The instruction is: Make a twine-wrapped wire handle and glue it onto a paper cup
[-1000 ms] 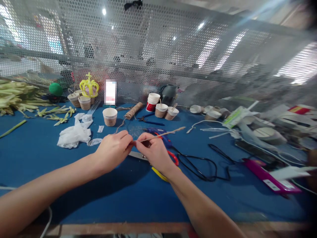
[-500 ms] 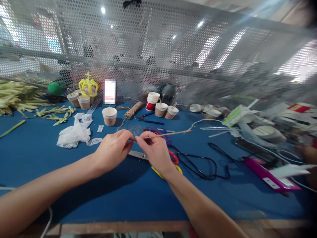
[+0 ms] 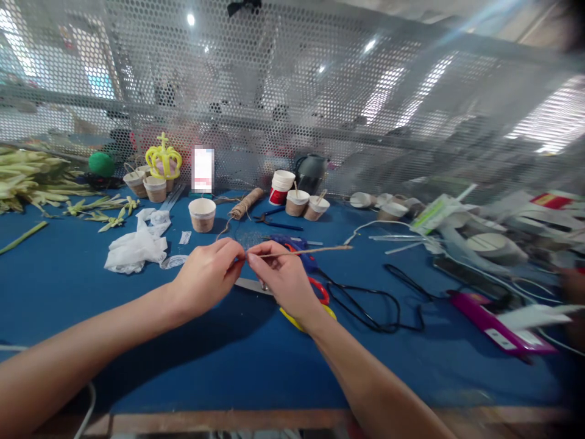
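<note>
Between my left hand [image 3: 211,271] and my right hand [image 3: 284,274] runs a thin brown twine [image 3: 320,250], pinched by both close together at the fingertips. Its free end sticks out to the right past my right hand. Further back lies the roll of twine [image 3: 247,203], with a strand trailing toward my left hand. Scissors [image 3: 253,286] with red and yellow handles rest on the table under my right hand, which hides part of them. Behind that hand is a blue glue gun [image 3: 297,245], partly covered.
A twine-wrapped cup [image 3: 202,215] stands beyond my left hand, near white crumpled cloth [image 3: 137,249]. Blue-handled pliers [image 3: 281,225] lie by more cups [image 3: 297,202]. A black cord [image 3: 388,305] loops at right, beside a magenta box [image 3: 493,326]. Perforated metal [image 3: 256,79] closes the back.
The twine's free end has dropped slightly and now points straighter to the right. Both hands stay nearly in place, still pinching it.
</note>
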`<state>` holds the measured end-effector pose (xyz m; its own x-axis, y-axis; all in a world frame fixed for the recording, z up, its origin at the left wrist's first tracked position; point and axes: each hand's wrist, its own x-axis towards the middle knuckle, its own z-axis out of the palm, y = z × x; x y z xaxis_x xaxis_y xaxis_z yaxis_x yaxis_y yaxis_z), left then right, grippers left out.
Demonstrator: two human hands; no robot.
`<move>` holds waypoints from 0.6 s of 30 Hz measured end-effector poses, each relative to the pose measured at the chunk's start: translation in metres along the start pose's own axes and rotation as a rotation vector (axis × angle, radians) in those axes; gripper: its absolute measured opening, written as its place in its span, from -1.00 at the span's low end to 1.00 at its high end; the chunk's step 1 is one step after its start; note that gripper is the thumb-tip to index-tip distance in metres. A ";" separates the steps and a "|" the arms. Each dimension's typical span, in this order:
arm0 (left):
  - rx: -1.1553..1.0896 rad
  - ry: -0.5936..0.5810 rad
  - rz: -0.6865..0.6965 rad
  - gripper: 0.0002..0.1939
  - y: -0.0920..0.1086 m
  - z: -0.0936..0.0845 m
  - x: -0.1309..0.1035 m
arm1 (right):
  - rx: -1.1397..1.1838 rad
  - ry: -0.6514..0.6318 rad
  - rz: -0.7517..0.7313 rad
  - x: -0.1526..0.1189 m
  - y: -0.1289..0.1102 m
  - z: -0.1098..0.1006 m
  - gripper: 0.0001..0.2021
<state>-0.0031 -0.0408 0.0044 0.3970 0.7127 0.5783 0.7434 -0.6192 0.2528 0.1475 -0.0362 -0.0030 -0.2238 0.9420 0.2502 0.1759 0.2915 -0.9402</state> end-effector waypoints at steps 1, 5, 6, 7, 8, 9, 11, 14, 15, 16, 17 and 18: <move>-0.004 -0.005 -0.002 -0.91 0.000 0.000 0.000 | 0.006 -0.015 -0.002 0.000 0.000 0.000 -0.86; -0.027 -0.024 -0.027 -0.92 0.000 0.000 0.001 | -0.013 0.034 -0.016 0.000 0.001 0.000 -0.85; -0.037 -0.028 -0.043 -0.92 0.000 0.001 0.001 | -0.017 0.053 -0.012 0.001 0.002 0.000 -0.84; -0.049 -0.030 -0.061 -0.90 0.000 0.001 0.001 | -0.017 0.072 -0.008 0.001 0.002 0.000 -0.83; -0.060 -0.032 -0.076 -0.88 0.001 0.000 0.001 | -0.019 0.086 -0.004 0.002 0.002 0.000 -0.82; -0.071 -0.034 -0.089 -0.87 0.002 0.000 0.000 | -0.022 0.095 -0.002 0.003 0.002 0.000 -0.82; -0.090 -0.039 -0.103 -0.87 0.003 -0.001 0.000 | -0.031 0.105 -0.004 0.003 0.002 0.000 -0.81; -0.105 -0.047 -0.113 -0.88 0.005 -0.004 0.000 | -0.036 0.105 -0.009 0.003 0.002 0.000 -0.81; -0.109 -0.049 -0.117 -0.88 0.005 -0.004 0.001 | -0.034 0.107 -0.009 0.002 0.003 0.000 -0.81; -0.120 -0.047 -0.121 -0.88 0.004 -0.004 0.001 | -0.029 0.112 -0.005 0.002 0.003 0.000 -0.81; -0.143 -0.043 -0.130 -0.89 0.004 -0.004 0.001 | -0.014 0.117 0.003 0.002 0.003 0.000 -0.81; -0.186 -0.043 -0.147 -0.90 0.003 -0.004 0.001 | 0.013 0.119 0.016 0.002 0.004 0.001 -0.80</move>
<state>-0.0023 -0.0436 0.0086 0.3170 0.8109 0.4920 0.6846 -0.5546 0.4730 0.1470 -0.0329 -0.0062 -0.1052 0.9599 0.2600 0.1656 0.2747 -0.9472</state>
